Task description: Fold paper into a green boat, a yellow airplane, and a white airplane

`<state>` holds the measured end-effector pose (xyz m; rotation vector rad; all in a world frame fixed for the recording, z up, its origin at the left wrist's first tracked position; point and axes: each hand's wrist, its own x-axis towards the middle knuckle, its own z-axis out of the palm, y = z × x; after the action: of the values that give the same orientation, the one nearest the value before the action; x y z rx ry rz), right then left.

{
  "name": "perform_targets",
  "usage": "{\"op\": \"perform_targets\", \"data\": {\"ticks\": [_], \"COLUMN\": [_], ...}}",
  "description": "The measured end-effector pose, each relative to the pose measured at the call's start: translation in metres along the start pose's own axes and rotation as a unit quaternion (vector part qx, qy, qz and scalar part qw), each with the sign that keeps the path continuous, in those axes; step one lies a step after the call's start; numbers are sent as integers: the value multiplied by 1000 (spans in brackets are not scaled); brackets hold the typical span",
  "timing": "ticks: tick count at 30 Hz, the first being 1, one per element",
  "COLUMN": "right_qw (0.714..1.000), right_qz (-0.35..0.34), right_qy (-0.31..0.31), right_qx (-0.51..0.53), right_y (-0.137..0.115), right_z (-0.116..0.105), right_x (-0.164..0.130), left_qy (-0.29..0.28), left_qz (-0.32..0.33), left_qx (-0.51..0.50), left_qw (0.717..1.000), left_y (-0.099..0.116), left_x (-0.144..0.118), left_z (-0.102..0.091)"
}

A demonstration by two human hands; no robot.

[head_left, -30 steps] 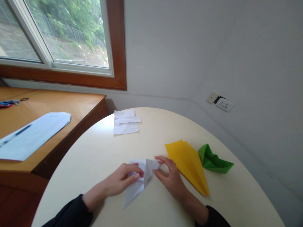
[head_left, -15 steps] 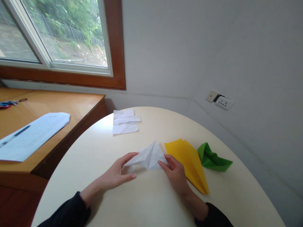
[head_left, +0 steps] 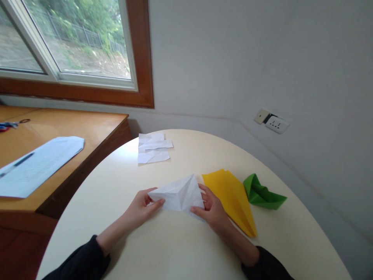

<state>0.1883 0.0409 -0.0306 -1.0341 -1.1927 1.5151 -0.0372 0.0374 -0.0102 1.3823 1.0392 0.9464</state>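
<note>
A creased white paper point(head_left: 180, 193), partly folded into a pointed shape, is held just above the round cream table point(head_left: 180, 249). My left hand point(head_left: 142, 207) pinches its left tip. My right hand point(head_left: 212, 210) grips its right edge, thumb underneath. A folded yellow paper plane point(head_left: 233, 198) lies on the table right beside my right hand, and a folded green paper boat point(head_left: 260, 193) sits further right.
A few white paper scraps point(head_left: 153, 148) lie at the far side of the table. A wooden desk point(head_left: 87, 128) on the left carries a printed sheet point(head_left: 37, 161), a pen and scissors. A wall socket point(head_left: 274, 123) is at the right, a window at the upper left.
The white paper was flat under both hands a second ago. It has been lifted and spread open, and both hands now hold it by its ends.
</note>
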Motion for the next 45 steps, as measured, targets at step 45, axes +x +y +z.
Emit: {"op": "perform_targets", "data": {"ticks": [45], "right_qw": [985], "right_qz": [-74], "right_qy": [-32], "right_qx": [-152], "right_y": [4], "right_z": [-3], "right_x": [-5], "left_qy": [97], "left_qz": [2], "left_qx": [-208], "left_qw": [973], "left_y": [3], "left_x": [6], "left_z": [4]}}
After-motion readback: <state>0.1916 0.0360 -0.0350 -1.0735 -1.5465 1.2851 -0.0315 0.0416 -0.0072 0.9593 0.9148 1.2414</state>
